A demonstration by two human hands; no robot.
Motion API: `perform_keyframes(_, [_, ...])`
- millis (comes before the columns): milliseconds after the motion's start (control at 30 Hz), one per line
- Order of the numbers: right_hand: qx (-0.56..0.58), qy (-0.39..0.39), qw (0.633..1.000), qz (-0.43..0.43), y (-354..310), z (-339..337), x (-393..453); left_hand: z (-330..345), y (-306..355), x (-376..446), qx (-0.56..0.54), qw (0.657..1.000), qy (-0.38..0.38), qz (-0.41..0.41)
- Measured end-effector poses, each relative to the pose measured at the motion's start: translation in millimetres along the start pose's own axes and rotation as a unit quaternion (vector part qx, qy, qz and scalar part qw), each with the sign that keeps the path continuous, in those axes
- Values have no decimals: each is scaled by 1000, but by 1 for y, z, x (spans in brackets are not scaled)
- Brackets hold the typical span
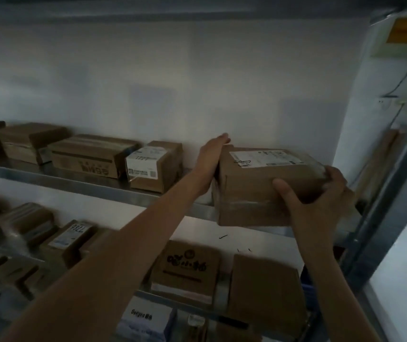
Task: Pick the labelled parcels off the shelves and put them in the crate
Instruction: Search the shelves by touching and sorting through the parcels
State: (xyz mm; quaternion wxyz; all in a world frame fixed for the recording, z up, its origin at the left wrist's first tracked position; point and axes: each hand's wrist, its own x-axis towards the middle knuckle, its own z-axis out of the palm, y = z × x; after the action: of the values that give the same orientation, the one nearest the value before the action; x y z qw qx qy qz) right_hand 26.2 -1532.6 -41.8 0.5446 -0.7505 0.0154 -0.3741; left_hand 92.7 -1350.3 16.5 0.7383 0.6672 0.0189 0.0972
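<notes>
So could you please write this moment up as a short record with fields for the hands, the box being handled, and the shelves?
box in hand: brown cardboard box with a white label on top, at the right end of the upper shelf
left hand: fingers straight, flat against the box's left side
right hand: grip curled round the box's front right corner, thumb on the front face
neighbour: small labelled box to the left, apart from the held box
lower shelf: more boxes, one with dark print
crate: cannot be made out
</notes>
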Motion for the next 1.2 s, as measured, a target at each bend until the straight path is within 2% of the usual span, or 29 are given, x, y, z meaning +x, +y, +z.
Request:
perform_keyframes(67, [-20,28,999,9,1,11,4,8,-3,5,-7,1000,-7,-6])
perform_keyframes(200, [-64,82,995,-5,8,27,3,7,-19,4,-88,992,-67,-60])
perform_keyframes(300, [-64,99,993,-15,13,32,6,5,-22,1,-108,986,-110,-70])
perform_keyframes(367, [-72,103,992,-11,13,33,7,4,-21,2,-93,987,-114,-64])
perform_keyframes(467, [-103,102,989,15,4,32,9,-1,-16,2,-8,991,-131,-37])
perform_keyframes(567, [-146,146,978,6,-8,25,11,-22,1,-9,43,992,-97,69])
perform_keyframes(600, [-126,171,977,-9,-17,25,7,-37,10,-13,19,989,-80,122])
perform_keyframes(667, [-58,192,976,-91,-41,40,-13,-73,29,-20,-23,971,-47,234])
perform_keyframes(733, [-3,142,977,-160,-67,80,-42,-113,37,-25,4,949,7,316])
perform_keyframes(800, [37,31,992,-114,-92,132,-69,-150,32,-25,26,938,81,337])
perform_keyframes(867, [38,-74,996,-36,-101,181,-81,-175,20,-17,39,951,125,280])
perform_keyframes(933, [35,-139,988,51,-101,214,-79,-187,7,-8,38,979,103,174])
perform_keyframes(1033, [32,-153,981,116,-102,238,-81,-199,-6,-3,15,998,10,59])
perform_keyframes(1100, [43,-144,983,102,-103,242,-84,-203,-14,0,7,999,-26,24])
perform_keyframes(1200, [65,-142,983,93,-103,240,-87,-203,-21,2,-38,999,-38,-6])
